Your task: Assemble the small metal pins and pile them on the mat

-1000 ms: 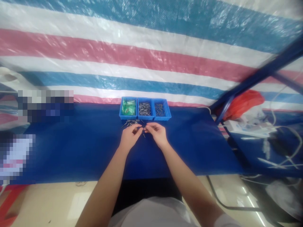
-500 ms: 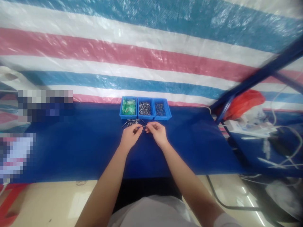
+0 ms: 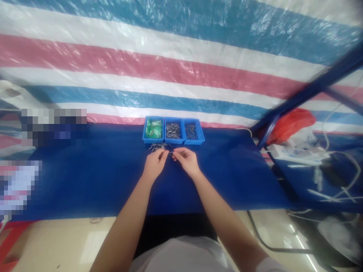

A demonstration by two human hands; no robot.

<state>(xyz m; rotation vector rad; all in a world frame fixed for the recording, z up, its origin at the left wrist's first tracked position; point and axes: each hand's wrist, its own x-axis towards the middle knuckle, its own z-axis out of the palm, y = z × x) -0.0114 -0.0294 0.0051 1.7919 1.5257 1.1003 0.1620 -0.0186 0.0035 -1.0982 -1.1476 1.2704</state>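
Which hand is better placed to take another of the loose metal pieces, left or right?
Probably the left hand: it lies closest to the loose metal pieces, while the right hand is farther away.

The trays (image 3: 194, 142) are bright blue, the pins (image 3: 172, 130) silver-grey, the packets (image 3: 154, 131) green, and the desk (image 3: 85, 177) deep blue. A backdrop sheet (image 3: 170, 62) carries wide stripes of blue, white and pinkish red. The bundled bag (image 3: 295, 124) is orange-red.

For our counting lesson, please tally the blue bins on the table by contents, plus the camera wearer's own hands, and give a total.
Blue bin holding green plastic: 1
Blue bins (middle bin, right bin) holding metal pieces: 2
Hands (left hand, right hand): 2
Total: 5
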